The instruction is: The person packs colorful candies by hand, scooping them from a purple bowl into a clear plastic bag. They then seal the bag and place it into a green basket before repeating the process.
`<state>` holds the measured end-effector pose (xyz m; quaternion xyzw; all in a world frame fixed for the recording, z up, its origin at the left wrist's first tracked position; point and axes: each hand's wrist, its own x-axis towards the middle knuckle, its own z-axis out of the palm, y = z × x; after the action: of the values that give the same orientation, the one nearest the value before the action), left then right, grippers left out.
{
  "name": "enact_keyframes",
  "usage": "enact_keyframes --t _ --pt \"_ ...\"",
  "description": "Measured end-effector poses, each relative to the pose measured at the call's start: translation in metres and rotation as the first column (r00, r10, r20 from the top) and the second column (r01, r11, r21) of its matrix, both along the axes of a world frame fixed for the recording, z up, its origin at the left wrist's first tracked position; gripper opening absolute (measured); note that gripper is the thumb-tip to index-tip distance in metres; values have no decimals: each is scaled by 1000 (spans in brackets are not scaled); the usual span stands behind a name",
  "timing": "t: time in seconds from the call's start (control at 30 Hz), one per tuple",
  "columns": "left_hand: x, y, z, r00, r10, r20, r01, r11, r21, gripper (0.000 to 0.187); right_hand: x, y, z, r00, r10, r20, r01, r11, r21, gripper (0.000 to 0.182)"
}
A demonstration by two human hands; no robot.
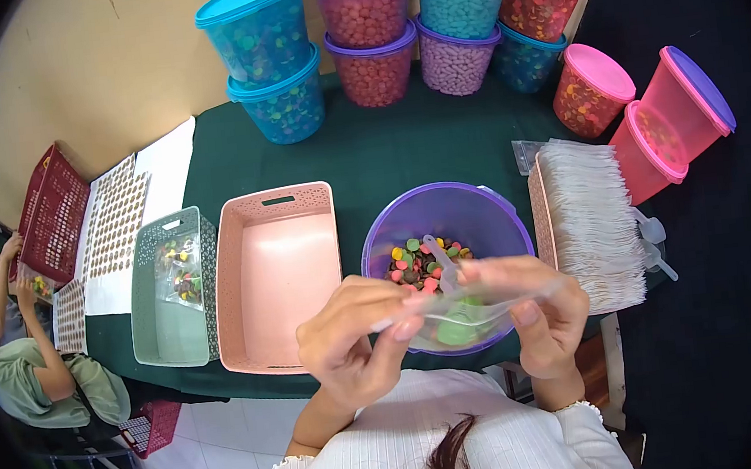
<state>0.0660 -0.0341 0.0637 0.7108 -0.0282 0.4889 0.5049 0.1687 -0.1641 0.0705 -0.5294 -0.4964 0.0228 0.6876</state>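
Note:
A clear plastic bag [495, 307] stretches between both hands, over the purple tub [468, 212]. My left hand [349, 335] pinches one end, thumb and fingers pressed together. At the other end, my right hand [546, 313] holds the bag between thumb and fingers. Inside the tub lie round flat candies [410, 263] in brown, pink, green and yellow. A pale purple scoop handle [437, 251] rises out of them. Something green [461, 324] shows through the bag, its shape partly hidden.
A pink basket [276, 280] and a green basket [167, 322] with filled bags [183, 280] stand left. Stacked clear bags [596, 222] fill a basket right, beside scoops [650, 226]. Lidded tubs [362, 5] line the back. Another person [45, 375] works at far left, near a red basket [53, 216].

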Motion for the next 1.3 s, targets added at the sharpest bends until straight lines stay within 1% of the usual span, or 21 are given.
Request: enact_keyframes --t 0.1,0.2,0.27,0.3,0.37,0.4,0.47,0.53,0.6,0.67,0.73,0.77,0.83,0.9,0.97,1.03,1.1,1.17,1.2,1.23,1.3 --pt "-4 -4 -6 999 10 39 -12 999 45 10 -6 -3 -5 1000 15 -23 -13 998 66 14" --pt "-1 -14 -12 991 -48 126 51 998 -26 13 -18 3 -9 995 -36 -93 47 991 126 10" --pt "1 -20 -11 957 -171 233 237 926 -293 19 -20 2 -9 994 -40 -104 54 989 136 10" --pt "-2 -20 -8 957 -172 232 237 927 -291 19 -21 1 -10 995 -19 -102 33 989 142 11" --pt "-9 -17 1 979 -202 -22 193 957 -218 18 -21 0 -8 995 5 -102 10 989 146 11" --pt "-9 -15 -1 980 -200 -23 190 957 -219 18 -21 -1 -7 998 24 -64 -15 991 133 11" --pt "-7 -11 -6 977 -208 45 210 977 -24 18 -21 -1 -5 999 45 -25 -42 992 117 11" --pt "-8 -12 -3 982 -187 39 188 982 -29 19 -24 1 -4 991 77 -113 -61 988 142 11" --pt "-9 -13 -2 986 -165 29 166 985 -35 19 -26 3 -2 992 50 -114 -34 991 131 13" --pt "-6 -11 -1 974 -227 20 227 974 1 22 -23 4 -3 994 17 -113 -3 993 122 16" --pt "-5 -9 2 968 -249 4 249 968 30 22 -15 1 -8 998 49 45 -55 987 152 22" --pt "-6 -9 3 963 -268 -14 269 962 58 23 -16 1 -8 998 52 46 -58 986 154 22" --pt "-5 -12 4 968 -252 -9 252 967 39 23 -20 -1 -7 996 -63 65 54 989 139 20" --pt "-5 -13 3 971 -238 -3 238 971 20 24 -21 3 -6 997 -46 65 36 988 147 20" --pt "-5 -13 3 985 -164 -45 166 985 46 12 -21 4 -5 997 -27 65 16 987 157 20" --pt "0 -10 -6 993 -120 -6 120 992 27 12 -21 3 0 979 -109 171 98 993 72 19" --pt "3 -9 -7 997 -63 31 63 998 8 12 -19 3 -5 970 -143 196 128 988 87 18" --pt "3 -8 -4 979 -205 -15 205 979 -4 9 -18 0 -9 962 -164 219 144 984 105 16" --pt "1 -8 -2 959 -278 -52 277 961 -24 12 -16 -2 -11 950 -239 200 226 970 85 13" --pt "0 -8 -1 967 -249 -53 248 968 -21 12 -14 -4 -13 933 -309 183 303 951 63 11" --pt "-2 -9 0 960 -255 -118 263 963 57 22 -10 -3 -15 949 -297 110 292 955 60 10"
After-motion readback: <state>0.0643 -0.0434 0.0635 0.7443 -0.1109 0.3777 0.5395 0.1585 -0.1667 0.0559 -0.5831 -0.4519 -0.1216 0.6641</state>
